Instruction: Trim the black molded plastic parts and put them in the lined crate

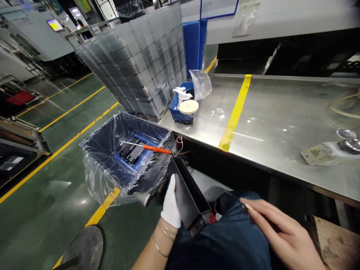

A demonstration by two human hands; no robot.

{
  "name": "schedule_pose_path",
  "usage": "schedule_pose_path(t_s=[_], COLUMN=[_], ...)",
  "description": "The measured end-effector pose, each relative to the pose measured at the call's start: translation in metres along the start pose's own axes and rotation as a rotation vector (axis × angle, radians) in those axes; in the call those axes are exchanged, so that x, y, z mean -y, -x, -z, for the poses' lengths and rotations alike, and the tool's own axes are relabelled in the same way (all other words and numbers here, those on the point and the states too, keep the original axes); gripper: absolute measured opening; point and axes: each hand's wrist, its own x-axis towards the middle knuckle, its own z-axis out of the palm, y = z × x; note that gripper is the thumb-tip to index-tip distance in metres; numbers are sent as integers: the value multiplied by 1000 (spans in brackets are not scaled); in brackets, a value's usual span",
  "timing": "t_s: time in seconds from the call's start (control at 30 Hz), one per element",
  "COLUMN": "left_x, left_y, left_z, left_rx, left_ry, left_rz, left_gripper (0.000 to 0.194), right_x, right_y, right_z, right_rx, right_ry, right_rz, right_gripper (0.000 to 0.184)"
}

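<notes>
My left hand [171, 208], in a white glove, is wrapped round the side of a long black open-topped metal housing [184, 197]. The housing is tilted over my lap, its hollow facing up and right. My bare right hand [281, 228] is to the right, above my blue-clothed leg, apart from the housing. Its thumb and forefinger are pinched together; something small and dark shows at the fingertips, too unclear to name. Beyond the housing, an orange-handled tool with a long thin rod [156, 149] lies across the rim of a plastic-lined blue bin [97, 137].
Black parts [133, 150] lie inside the bin. On the steel table [270, 123], a small blue box [174, 112] holds white cloth and a round cream disc [188, 107]. Stacked clear trays [140, 63] rise behind. A labelled white bottle [317, 153] lies at right; a round base [84, 247] stands lower left.
</notes>
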Motion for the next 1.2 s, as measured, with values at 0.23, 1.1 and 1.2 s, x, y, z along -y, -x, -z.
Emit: schedule_pose_path(t_s=[0.23, 1.1, 1.2], left_x=[-9, 38, 27], left_y=[4, 22, 25], left_z=[-11, -16, -24], left_rx=[-167, 218, 218], left_ry=[387, 175, 123], left_rz=[68, 205, 292], left_gripper=[39, 63, 66], right_x=[23, 31, 39], right_y=[6, -41, -39], right_z=[-9, -58, -56], right_rx=[445, -55, -14], right_ry=[-222, -248, -234], right_rz=[-14, 43, 84], right_gripper=[22, 17, 21])
